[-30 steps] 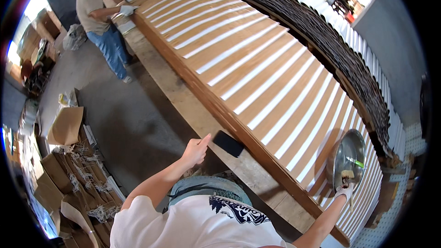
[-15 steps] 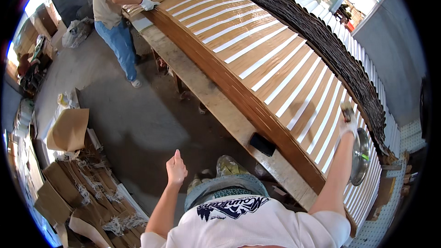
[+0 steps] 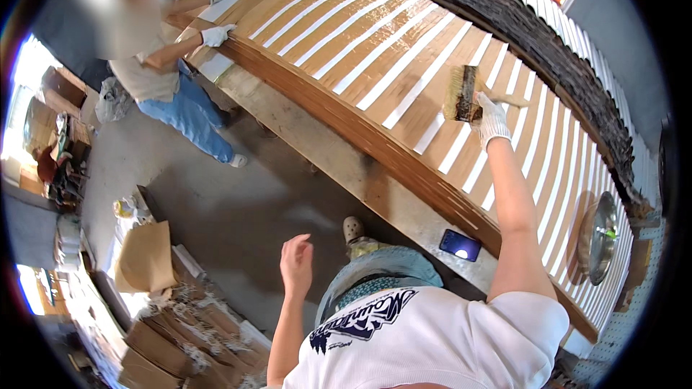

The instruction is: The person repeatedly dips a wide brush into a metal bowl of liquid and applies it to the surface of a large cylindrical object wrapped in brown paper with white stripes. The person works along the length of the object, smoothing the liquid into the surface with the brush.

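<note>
- between the long edges of the stack [image 3: 382, 142], gloved right hand [image 3: 491, 121] grips brush [image 3: 468, 94]
- left hand [image 3: 296, 265] empty, loosely curled
- level bristles [image 3: 454, 94] likely stroke most evenly

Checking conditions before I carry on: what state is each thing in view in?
Right hand: white-gloved, gripping the brush.
Brush: held, bristles toward picture left; contact with the surface unclear.
Left hand: bare, fingers loosely bent, nothing visible in it.
Striped stack: top glossy in places.
Metal bowl: resting on the stack, contents unclear.
Phone: lying on the bench, screen up.
</note>
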Action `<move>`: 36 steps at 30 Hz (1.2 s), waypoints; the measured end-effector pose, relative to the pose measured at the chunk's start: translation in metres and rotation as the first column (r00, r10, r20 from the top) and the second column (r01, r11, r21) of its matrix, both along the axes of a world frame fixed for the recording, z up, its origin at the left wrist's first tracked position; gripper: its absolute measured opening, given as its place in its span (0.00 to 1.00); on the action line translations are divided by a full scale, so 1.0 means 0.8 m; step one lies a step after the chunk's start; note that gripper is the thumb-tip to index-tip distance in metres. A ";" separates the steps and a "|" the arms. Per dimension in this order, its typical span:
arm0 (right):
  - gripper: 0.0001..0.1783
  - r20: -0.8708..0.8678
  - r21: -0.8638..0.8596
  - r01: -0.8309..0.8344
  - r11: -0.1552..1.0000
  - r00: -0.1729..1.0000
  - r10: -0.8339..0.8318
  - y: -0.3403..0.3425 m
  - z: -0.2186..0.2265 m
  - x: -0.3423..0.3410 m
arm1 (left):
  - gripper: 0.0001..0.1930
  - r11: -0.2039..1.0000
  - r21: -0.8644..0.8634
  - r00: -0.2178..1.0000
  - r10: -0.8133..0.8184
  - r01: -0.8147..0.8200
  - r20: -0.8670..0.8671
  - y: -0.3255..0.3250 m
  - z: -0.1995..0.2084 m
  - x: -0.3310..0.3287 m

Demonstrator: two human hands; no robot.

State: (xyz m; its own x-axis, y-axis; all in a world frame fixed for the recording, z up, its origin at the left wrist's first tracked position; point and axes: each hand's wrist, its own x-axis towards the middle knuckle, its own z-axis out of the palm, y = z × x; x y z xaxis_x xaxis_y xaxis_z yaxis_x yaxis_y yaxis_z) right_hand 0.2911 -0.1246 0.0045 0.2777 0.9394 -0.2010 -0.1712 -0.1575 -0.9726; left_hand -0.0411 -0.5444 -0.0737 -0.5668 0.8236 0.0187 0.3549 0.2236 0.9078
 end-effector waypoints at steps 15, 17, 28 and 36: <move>0.19 0.889 -0.189 -0.240 0.952 0.369 0.270 0.112 -0.019 -0.168 | 0.27 0.675 -0.258 0.411 -0.661 0.692 -0.628 0.412 0.014 -0.132; 0.18 0.848 -0.193 -0.187 0.963 0.461 0.260 0.130 -0.010 -0.179 | 0.28 0.608 -0.283 0.300 -0.678 0.742 -0.671 0.462 0.002 -0.149; 0.22 0.946 -0.175 0.023 0.984 0.282 0.161 0.307 -0.065 -0.186 | 0.35 0.358 -0.406 -0.008 -0.742 0.840 -0.671 0.575 -0.039 -0.178; 0.24 0.989 0.020 0.104 0.994 0.141 -0.034 0.555 -0.112 -0.070 | 0.32 0.352 -0.486 -0.075 -0.746 0.800 -0.662 0.573 -0.059 -0.183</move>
State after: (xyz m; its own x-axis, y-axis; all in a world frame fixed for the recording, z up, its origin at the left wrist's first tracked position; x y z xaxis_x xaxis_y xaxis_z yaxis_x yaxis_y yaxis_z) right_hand 0.2347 0.3195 -0.0850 0.3351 0.9043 0.2644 0.9169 -0.2484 -0.3125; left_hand -0.1877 -0.0857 -0.1205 0.7123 0.7017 -0.0146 0.6929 -0.6998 0.1739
